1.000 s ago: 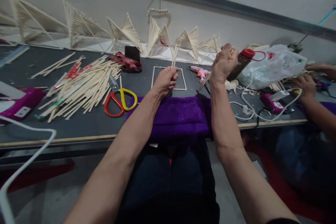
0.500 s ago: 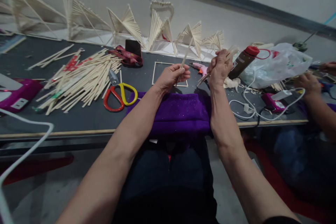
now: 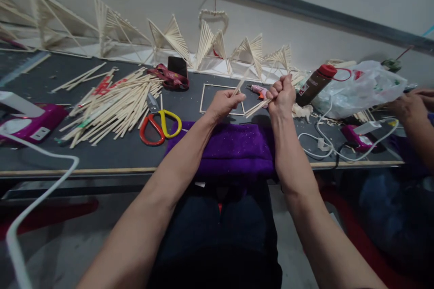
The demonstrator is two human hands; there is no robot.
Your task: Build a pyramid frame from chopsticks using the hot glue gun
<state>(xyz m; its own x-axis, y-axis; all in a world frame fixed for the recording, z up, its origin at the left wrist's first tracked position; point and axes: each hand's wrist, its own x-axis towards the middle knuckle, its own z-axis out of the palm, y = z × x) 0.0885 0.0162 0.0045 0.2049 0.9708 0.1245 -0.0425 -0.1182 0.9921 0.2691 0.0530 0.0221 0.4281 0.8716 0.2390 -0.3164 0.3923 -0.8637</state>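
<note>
My left hand is closed on thin wooden sticks that point up and away from its fingers. To its right, my right hand is wrapped round a small bundle of wooden sticks, whose ends stick out toward the left. Behind my left hand a rectangular stick frame lies flat on the dark table, partly hidden by the hand. A pink glue gun rests between the two hands, farther back. Under my wrists is a folded purple cloth at the table's edge.
Scissors with red and yellow handles lie beside a heap of sticks. Twisted stick models line the wall. A brown bottle, a plastic bag and white cables are on the right, near a co-worker's hands.
My right hand has turned, and its bundle now reaches further left, nearer my left hand. The sticks in my left hand have tilted a little. The whole view has shifted slightly.
</note>
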